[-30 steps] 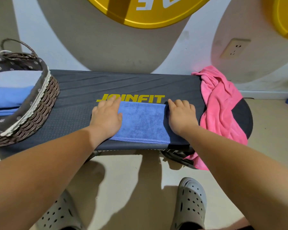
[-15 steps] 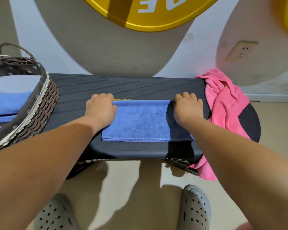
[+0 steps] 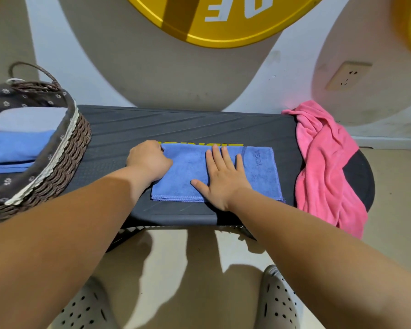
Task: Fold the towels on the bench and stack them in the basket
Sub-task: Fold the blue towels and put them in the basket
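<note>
The long dark grey ribbed bench runs across in front of the wall, its yellow lettering half covered. At its left end sits the brown woven wicker basket with a dark flowered lining. In it lie a folded pale grey towel at the back and folded blue towels stacked in front of it. Over the bench's right end a crumpled pink towel hangs down toward the floor. Mid-bench, near the front edge, the blue folded towel lies flat, "YOGA" stitched at its right end. The right hand presses down on it, fingers straight and spread, gripping nothing. The left hand is at the towel's far left corner, fingers curled onto the cloth there. A beige wall socket sits up right.
</note>
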